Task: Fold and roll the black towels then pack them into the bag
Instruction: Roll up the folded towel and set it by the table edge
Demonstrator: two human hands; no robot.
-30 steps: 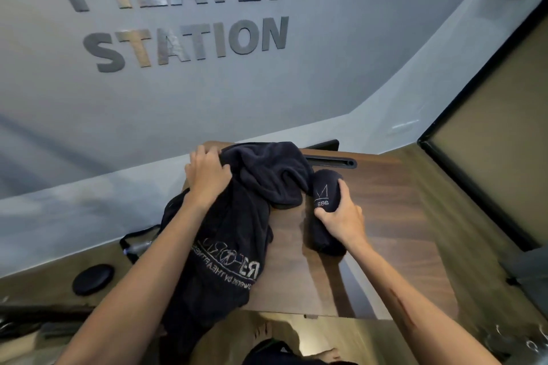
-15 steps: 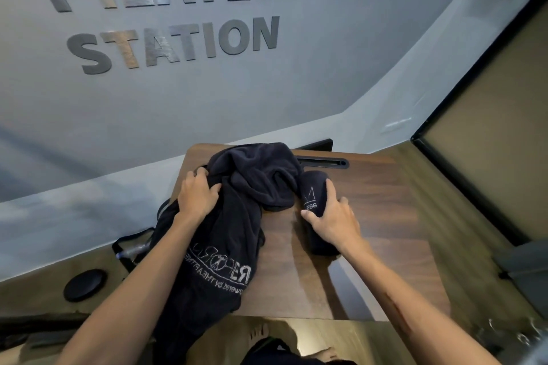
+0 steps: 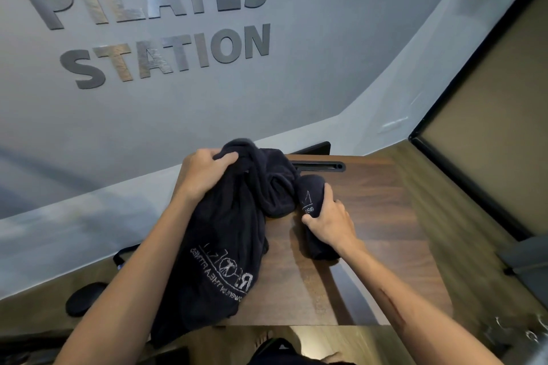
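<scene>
A black drawstring bag (image 3: pixel 219 261) with pale printed lettering lies on the wooden table (image 3: pixel 370 216) and hangs over its near left edge. My left hand (image 3: pixel 204 175) grips the bunched black cloth at the bag's far end. Loose black towel fabric (image 3: pixel 275 187) bulges out beside it. To the right lies a rolled black towel (image 3: pixel 311 195) with a small pale logo, and my right hand (image 3: pixel 329 222) is closed around its middle. The roll rests on the table and touches the loose fabric.
A black slot (image 3: pixel 320 165) runs along the table's far edge. A black round disc (image 3: pixel 86 298) lies on the lower wooden surface at left, near a black strap (image 3: pixel 124 255). A grey wall with metal letters stands behind. A dark-framed panel (image 3: pixel 489 115) rises at right. Bare feet show below.
My left hand has moved from the bag's left side up to its far end and closed on the bunched cloth. My right hand keeps its hold on the rolled towel.
</scene>
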